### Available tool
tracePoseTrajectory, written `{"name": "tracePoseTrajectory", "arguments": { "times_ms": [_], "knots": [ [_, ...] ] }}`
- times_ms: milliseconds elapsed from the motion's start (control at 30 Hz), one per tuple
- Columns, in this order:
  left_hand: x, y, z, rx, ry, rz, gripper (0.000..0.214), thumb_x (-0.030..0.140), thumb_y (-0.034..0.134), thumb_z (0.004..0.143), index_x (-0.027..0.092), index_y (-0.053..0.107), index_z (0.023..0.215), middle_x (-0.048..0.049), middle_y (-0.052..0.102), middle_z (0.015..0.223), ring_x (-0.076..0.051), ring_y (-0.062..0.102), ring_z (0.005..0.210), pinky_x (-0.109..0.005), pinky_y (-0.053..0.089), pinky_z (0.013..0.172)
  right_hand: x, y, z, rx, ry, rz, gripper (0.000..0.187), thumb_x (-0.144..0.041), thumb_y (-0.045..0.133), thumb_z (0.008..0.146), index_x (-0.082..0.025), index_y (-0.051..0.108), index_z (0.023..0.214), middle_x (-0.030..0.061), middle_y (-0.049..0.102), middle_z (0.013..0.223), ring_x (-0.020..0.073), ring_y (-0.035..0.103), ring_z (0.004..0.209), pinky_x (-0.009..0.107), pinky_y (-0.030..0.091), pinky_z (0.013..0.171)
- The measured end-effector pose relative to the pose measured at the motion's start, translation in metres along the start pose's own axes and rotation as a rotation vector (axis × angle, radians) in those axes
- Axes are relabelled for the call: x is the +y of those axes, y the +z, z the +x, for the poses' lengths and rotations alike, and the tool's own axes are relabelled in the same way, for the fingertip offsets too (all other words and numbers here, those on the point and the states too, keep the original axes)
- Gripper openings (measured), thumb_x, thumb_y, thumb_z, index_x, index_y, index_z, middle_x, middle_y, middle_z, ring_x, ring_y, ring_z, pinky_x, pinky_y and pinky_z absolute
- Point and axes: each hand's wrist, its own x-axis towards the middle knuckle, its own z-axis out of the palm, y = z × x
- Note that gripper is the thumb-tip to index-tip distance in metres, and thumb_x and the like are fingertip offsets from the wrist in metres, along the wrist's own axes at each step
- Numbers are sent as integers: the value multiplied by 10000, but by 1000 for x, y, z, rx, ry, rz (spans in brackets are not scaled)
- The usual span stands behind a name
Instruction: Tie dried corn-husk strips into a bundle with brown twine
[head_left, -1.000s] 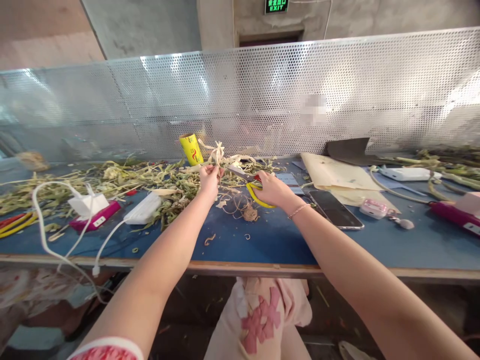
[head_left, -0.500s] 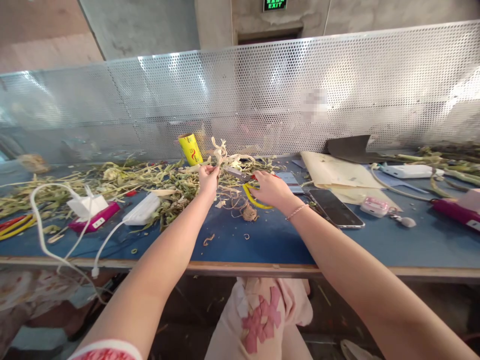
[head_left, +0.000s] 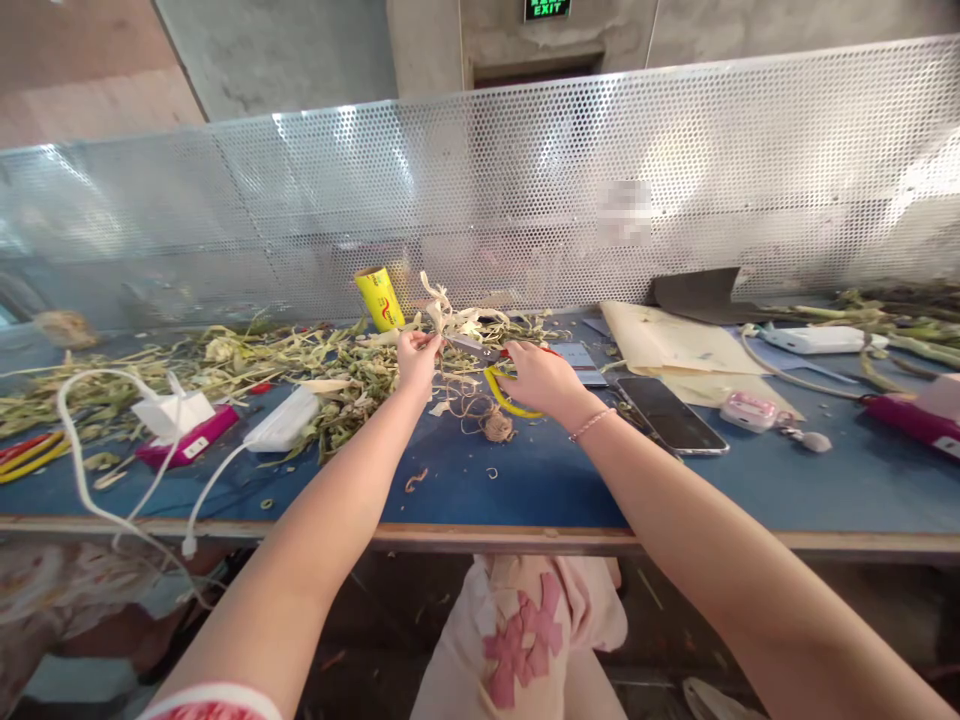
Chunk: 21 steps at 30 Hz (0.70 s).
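My right hand (head_left: 546, 378) is closed around scissors (head_left: 480, 348) with red and yellow handles. Their blades point left and reach up to the fingers of my left hand (head_left: 418, 360). Between those pinched fingertips is a bundle of pale dried husk strips (head_left: 441, 312), its curled ends sticking upward. Thin twine hangs below the bundle and runs in loose loops to a small brown ball of twine (head_left: 498, 425) on the blue table. Whether the blades have twine or husk between them is too small to tell.
Dried stems and leaves (head_left: 352, 390) cover the left side, beside a yellow tube (head_left: 379, 298), white adapters and cables. To the right lie a phone (head_left: 673, 415), a pink earphone case (head_left: 748, 410) and brown paper (head_left: 667, 345). A perforated metal screen (head_left: 525, 190) stands behind.
Both hands keep nearly the same place, the scissors still at the left fingertips. The husk bundle has tilted slightly, and the view has shifted a little.
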Motion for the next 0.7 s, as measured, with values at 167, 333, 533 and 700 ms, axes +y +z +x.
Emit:
{"name": "tracePoseTrajectory", "arguments": {
  "times_ms": [167, 333, 533, 700],
  "knots": [
    [1, 1, -1, 15, 16, 35, 294, 114, 660, 626, 192, 394, 725, 24, 557, 694, -97, 585, 588, -221, 426, 567, 1, 2, 0, 11, -12, -12, 365, -382, 482, 806, -146, 492, 1084, 135, 586, 1102, 248, 585, 956, 303, 444, 727],
    [0, 0, -1, 14, 21, 41, 277, 78, 631, 635, 191, 395, 724, 33, 550, 665, -101, 591, 601, -224, 438, 581, 1, 2, 0, 9, -13, -17, 352, -381, 492, 797, -154, 497, 1065, 126, 592, 1078, 244, 589, 945, 309, 445, 728],
    [-2, -1, 0, 14, 29, 39, 304, 100, 655, 617, 193, 389, 730, 28, 552, 683, -103, 583, 612, -231, 434, 604, 0, -1, 0, -3, -3, -25, 362, -391, 491, 800, -159, 494, 1079, 133, 585, 1090, 240, 590, 953, 303, 443, 733],
    [-1, -1, -2, -27, 36, 88, 284, 113, 644, 629, 189, 393, 739, 27, 548, 694, -110, 598, 623, -235, 442, 598, 2, 1, 0, 10, -10, -56, 375, -394, 484, 808, -166, 478, 1104, 125, 581, 1102, 230, 594, 955, 295, 447, 735]
  ]
}}
